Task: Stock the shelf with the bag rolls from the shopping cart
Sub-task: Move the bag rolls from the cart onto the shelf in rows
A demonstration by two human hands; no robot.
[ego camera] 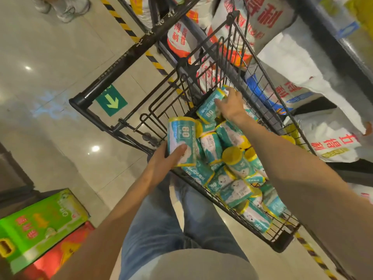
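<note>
Green carton on red carton, white printed sacks, green floor arrow

Left hand grips one teal-and-yellow bag roll at the near edge of the black wire shopping cart, thumb across its label. Right hand reaches deeper into the cart, fingers curled on a second roll atop the pile of rolls. White printed sacks sit beyond the cart. Green carton and red carton on the floor, lower left.
</note>
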